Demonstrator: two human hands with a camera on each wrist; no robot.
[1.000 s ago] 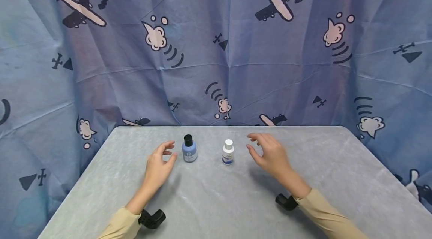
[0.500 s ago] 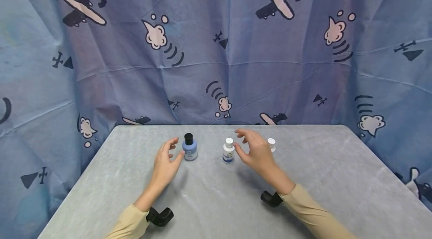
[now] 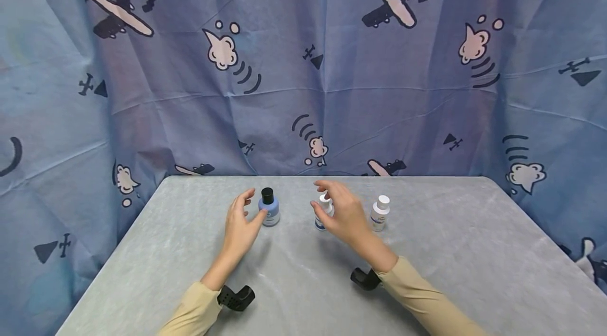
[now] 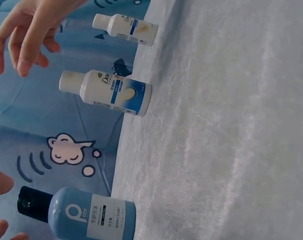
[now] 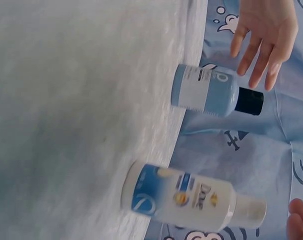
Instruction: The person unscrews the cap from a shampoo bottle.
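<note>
The left hand (image 3: 239,228) hovers just left of a blue bottle (image 3: 271,215) with a black cap, its thumb and fingers spread apart. Gaps between its fingertips and the black cap show in the left wrist view. The right hand (image 3: 346,215) is raised in front of a white Dove bottle (image 4: 114,92) with a blue lower label, partly hiding it in the head view. That bottle's white cap (image 5: 249,211) is apart from the right fingertips (image 5: 297,215). A second white bottle (image 3: 379,216) stands upright to the right of the right hand. Neither hand holds anything.
All three bottles stand in a rough row on a grey-white table (image 3: 294,294). Behind its far edge hangs a blue curtain (image 3: 265,62) printed with planes and clouds. A black wrist device (image 3: 237,298) sits at the left wrist, another (image 3: 365,278) at the right.
The right hand has moved left from beside the middle white bottle to in front of it, uncovering the second white bottle. The left hand has shifted right, closer to the blue bottle.
</note>
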